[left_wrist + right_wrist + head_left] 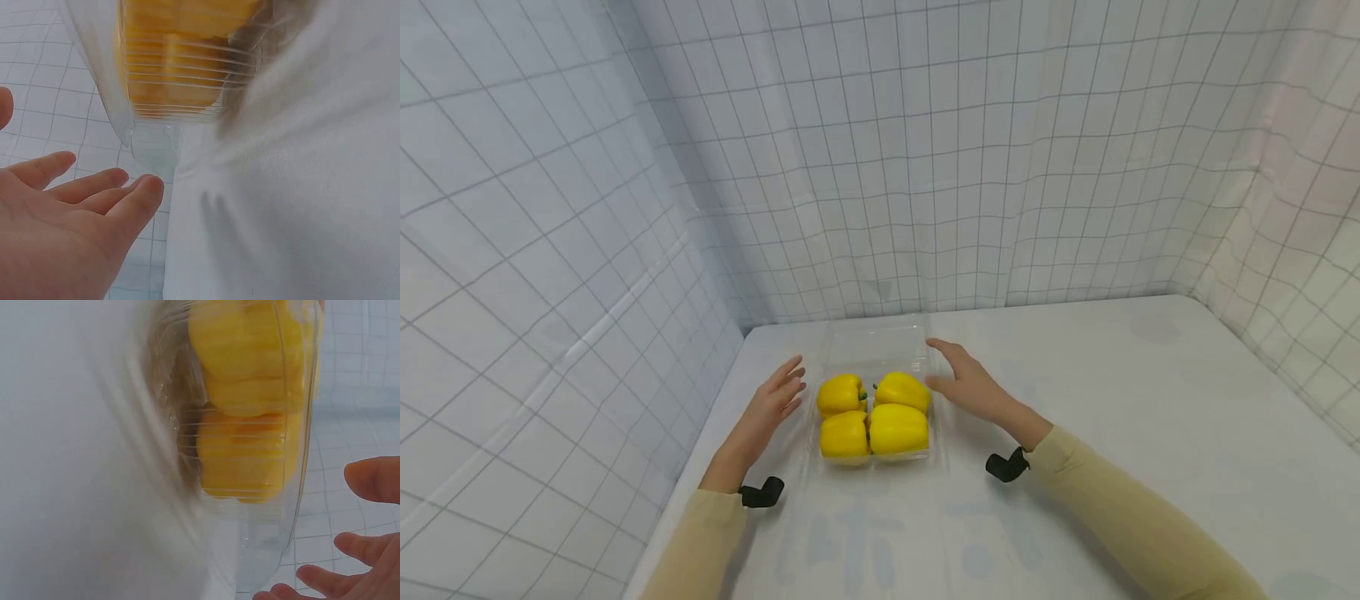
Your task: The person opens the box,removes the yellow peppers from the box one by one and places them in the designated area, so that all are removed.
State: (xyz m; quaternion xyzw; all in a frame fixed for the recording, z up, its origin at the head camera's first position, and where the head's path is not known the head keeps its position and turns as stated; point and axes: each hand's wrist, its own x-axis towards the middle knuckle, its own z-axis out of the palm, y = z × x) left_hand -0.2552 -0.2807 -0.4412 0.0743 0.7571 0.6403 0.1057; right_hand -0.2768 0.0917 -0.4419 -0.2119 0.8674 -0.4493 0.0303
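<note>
1. Left of centre on the white surface, a clear plastic clamshell container is sitting with its lid lying back on the far side.
2. Four yellow bell peppers are filling the container in two pairs, the far pair's stems pointing inward.
3. Just left of the container, the left hand is hovering, its grip holding nothing and its fingers reaching loosely to the far right.
4. On the right, the right hand is also holding nothing, thumb and fingers spreading apart; whether a fingertip is touching the plastic, I cannot tell.
5. The deciding relation seems to be this: container and lid together are running near to far between both hands, the lid lying nearer the right hand's fingertips.
</note>
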